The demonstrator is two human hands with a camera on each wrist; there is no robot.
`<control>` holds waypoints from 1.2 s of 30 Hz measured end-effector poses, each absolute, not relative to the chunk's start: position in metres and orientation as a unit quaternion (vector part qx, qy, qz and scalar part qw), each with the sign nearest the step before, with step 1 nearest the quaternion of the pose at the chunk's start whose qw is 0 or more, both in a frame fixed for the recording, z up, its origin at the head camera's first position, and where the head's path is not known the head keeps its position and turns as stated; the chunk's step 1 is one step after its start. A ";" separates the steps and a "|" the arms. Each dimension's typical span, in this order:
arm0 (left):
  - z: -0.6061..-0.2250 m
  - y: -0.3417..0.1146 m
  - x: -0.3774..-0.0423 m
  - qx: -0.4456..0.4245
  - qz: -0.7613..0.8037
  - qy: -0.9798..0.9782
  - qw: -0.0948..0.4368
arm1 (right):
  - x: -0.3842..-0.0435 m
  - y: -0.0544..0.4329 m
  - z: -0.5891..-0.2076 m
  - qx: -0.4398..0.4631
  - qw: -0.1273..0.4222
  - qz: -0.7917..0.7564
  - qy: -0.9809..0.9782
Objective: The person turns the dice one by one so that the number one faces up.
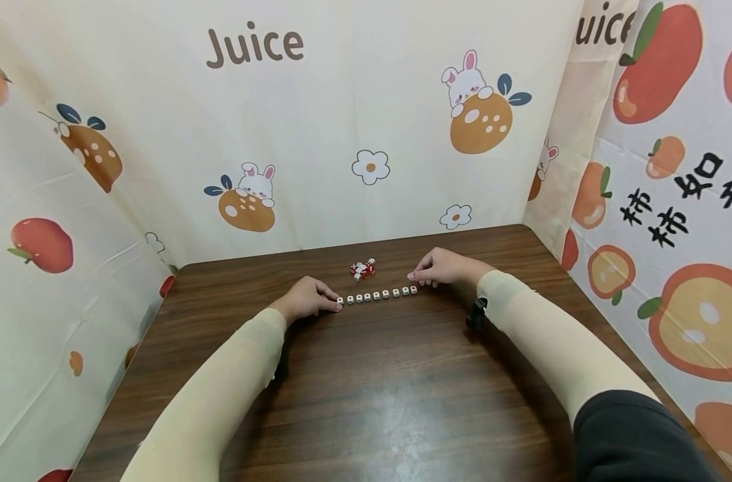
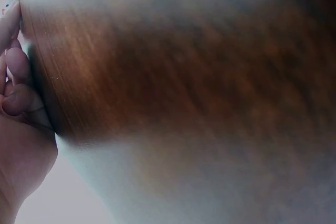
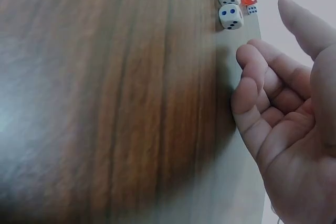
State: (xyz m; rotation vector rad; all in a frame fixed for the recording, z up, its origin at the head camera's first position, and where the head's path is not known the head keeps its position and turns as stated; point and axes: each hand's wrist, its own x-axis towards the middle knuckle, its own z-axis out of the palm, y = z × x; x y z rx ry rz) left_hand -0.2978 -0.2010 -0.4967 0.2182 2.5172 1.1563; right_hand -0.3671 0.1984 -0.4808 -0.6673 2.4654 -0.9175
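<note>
Several white dice [image 1: 376, 296] stand in a spaced row across the dark wooden table [image 1: 366, 375]. At the row's left end, my left hand [image 1: 305, 298] has its thumb and forefinger about the end die [image 1: 339, 301], pinching it. In the left wrist view that hand [image 2: 21, 108] shows only at the edge, its grip largely cut off. My right hand [image 1: 444, 266] hovers just behind the row's right end. The right wrist view shows its thumb [image 3: 304, 24] apart from the bent fingers, with nothing between them, beside the end die [image 3: 231, 17].
Behind the row lies a small heap of red and white dice [image 1: 362, 270]. A printed cloth backdrop [image 1: 317, 134] rises at the table's back edge, and another printed cloth [image 1: 661, 221] hangs along the right side. A black device [image 1: 477, 313] sits on the right wrist.
</note>
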 end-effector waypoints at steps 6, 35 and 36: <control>-0.498 -0.202 -0.299 0.072 0.409 0.891 0.182 | -0.374 0.188 -0.478 -0.228 0.195 -0.330 0.895; -0.499 -0.202 -0.301 0.085 0.413 0.890 0.173 | -0.387 0.095 -0.492 -0.133 0.074 -0.306 0.940; -0.499 -0.202 -0.300 0.084 0.412 0.891 0.173 | -0.387 0.093 -0.492 -0.130 0.074 -0.307 0.940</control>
